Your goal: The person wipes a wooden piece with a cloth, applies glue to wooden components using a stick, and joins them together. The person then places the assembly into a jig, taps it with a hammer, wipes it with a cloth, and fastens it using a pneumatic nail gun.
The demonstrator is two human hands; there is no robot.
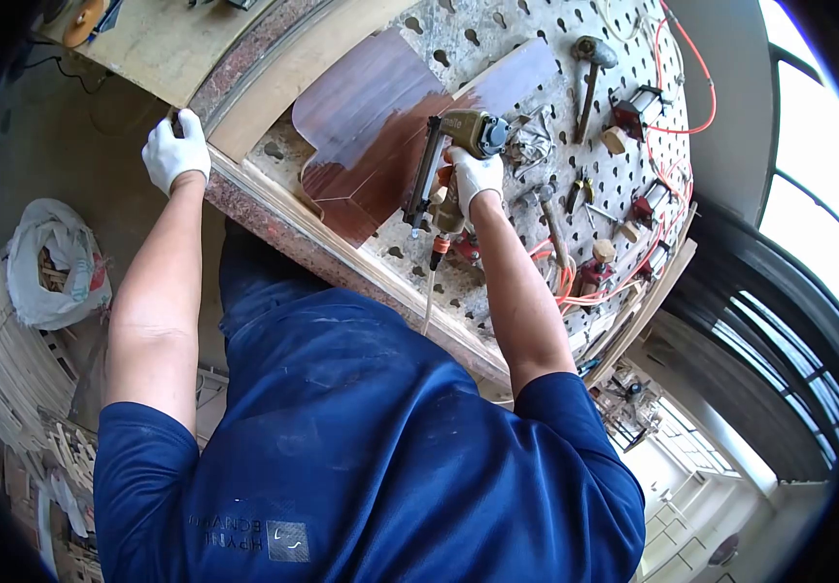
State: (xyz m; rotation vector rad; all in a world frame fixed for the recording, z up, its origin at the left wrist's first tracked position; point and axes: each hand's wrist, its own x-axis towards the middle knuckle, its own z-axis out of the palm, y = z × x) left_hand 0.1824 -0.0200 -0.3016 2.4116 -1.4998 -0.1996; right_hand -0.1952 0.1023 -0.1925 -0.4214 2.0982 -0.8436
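Observation:
My right hand (476,179), in a white glove, is wrapped round the handle of a nail gun (473,129). An air hose (430,287) hangs from the gun's orange-and-black fitting. Beneath and left of the gun lies a wooden panel (371,97), partly greyish and partly reddish brown, with a rounded corner. My left hand (176,155), also gloved in white, is beside the corner of the workbench edge (230,199). Its fingers are curled, and a small dark gap or object shows between thumb and forefinger; I cannot make out what they hold.
A mallet (589,83), a hammer (553,228), pliers (580,192) and crumpled wrapping (533,141) lie on the perforated metal top (536,19). Red clamps (639,109) with orange air hoses (711,97) line its far side. A white sack (26,248) stands on the floor at left, beside stacked wood strips (6,335).

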